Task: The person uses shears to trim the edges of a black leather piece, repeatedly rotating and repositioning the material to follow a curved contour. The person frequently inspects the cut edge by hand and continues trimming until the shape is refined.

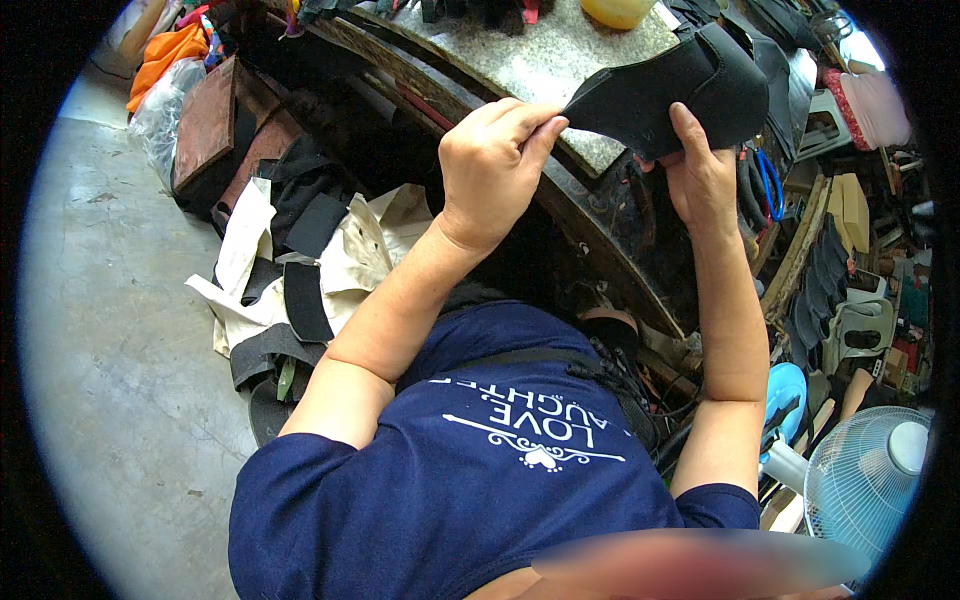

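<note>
A black leather shoe upper [655, 95], smooth and curved with a layered flap at its right end, is held up over the near edge of the bench. At its narrow left tip, my left hand [492, 165] pinches the edge between thumb and curled fingers. My right hand [703, 172] grips the lower edge of the wider part, thumb pressed on the face toward me. The other fingers of that hand are mostly hidden behind the piece. Beneath it lies a pale speckled stone slab [510, 60] on the bench.
A yellow container [617, 10] stands on the slab. Cream and black scraps [345, 250] are heaped left of my legs, near reddish-brown boards [207, 125]. Right of me are a fan [868, 475], a blue round object [786, 392] and a row of dark pieces [815, 290].
</note>
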Motion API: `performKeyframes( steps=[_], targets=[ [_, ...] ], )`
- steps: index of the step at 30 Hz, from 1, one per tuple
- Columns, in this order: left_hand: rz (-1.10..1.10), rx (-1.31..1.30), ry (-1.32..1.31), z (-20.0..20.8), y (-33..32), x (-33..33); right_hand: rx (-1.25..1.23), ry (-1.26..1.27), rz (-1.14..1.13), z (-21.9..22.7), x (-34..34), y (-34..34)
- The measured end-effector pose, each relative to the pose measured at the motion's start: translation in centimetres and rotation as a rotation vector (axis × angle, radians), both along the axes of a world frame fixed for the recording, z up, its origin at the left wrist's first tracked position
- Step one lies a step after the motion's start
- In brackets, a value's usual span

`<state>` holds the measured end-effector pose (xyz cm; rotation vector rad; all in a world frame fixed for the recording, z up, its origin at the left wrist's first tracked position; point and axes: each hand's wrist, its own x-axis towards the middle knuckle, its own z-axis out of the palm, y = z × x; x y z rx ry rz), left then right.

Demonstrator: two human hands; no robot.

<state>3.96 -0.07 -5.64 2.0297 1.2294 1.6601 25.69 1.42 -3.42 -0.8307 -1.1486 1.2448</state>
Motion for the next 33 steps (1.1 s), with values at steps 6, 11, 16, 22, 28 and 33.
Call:
performKeyframes(
  steps=[6, 11, 16, 22, 28, 33],
  targets=[
    [-0.155, -0.293, -0.215, 0.3, 0.0, 0.0, -0.015, -0.021, -0.012, 0.0, -0.1, 0.0],
    [-0.129, -0.139, -0.195, 0.9, 0.5, 0.5, -0.031, 0.004, -0.022, 0.2, -0.2, 0.0],
    [-0.182, -0.274, -0.297, 1.2, 0.4, 0.8, -0.014, -0.002, -0.018, 0.4, -0.4, -0.1],
    [-0.261, -0.420, -0.357, 1.2, 0.8, 0.7, -0.012, -0.062, -0.023, 0.4, -0.5, -0.3],
    [-0.216, -0.274, -0.318, 1.5, 1.2, 1.3, -0.025, -0.068, -0.023, 0.5, -0.6, -0.3],
    [-0.303, -0.443, -0.434, 1.3, 1.8, 1.3, -0.023, -0.062, -0.033, 0.6, -0.7, -0.3]
  ],
)
